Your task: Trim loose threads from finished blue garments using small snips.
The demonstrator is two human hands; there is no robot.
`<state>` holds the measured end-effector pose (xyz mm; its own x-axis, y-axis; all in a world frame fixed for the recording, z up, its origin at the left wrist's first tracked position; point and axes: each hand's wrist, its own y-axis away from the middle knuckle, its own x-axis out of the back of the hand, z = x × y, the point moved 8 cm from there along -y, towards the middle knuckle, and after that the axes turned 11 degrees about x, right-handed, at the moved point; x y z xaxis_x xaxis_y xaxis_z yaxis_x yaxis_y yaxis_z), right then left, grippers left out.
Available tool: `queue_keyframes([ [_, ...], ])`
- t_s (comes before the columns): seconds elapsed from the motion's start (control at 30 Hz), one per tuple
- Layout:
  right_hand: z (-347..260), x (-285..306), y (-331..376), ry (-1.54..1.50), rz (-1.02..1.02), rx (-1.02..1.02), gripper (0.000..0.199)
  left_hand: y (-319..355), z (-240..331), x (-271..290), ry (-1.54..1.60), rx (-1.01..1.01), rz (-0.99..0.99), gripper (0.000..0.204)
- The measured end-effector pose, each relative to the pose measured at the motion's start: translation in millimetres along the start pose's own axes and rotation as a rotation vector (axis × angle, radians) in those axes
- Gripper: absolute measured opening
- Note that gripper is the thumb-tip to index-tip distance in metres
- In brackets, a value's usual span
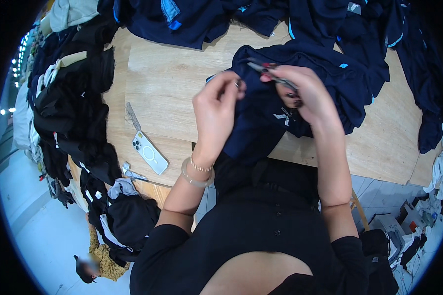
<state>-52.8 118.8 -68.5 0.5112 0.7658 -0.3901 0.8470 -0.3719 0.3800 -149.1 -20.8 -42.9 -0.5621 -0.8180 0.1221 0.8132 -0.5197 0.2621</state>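
Head view: both hands hold up a dark navy fabric garment (275, 105) above the wooden tabletop (167, 78); left hand (215, 110) pinches its edge, right hand (300, 93) grips small metal snips (268, 73).

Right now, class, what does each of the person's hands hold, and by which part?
The right hand holds small thread snips by the handle end. The left hand pinches the navy garment at a fold near its upper edge.
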Motion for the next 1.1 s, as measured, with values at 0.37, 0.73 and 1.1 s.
queue_keyframes([
  [0.37,-63.8,164.6,117.9,0.096,0.584,0.484,0.036,92.3,21.3,-104.6,-0.595,-0.524,-0.783,0.008],
  [0.73,-42.4,227.5,141.6,0.262,0.878,0.594,0.016,-41.3,40.5,5.0,-0.566,-0.287,0.004,0.021],
  [1.1,-28.0,207.2,94.4,0.575,0.665,0.166,0.023,-80.5,-26.4,-22.4,-0.147,0.234,-0.362,0.026],
])
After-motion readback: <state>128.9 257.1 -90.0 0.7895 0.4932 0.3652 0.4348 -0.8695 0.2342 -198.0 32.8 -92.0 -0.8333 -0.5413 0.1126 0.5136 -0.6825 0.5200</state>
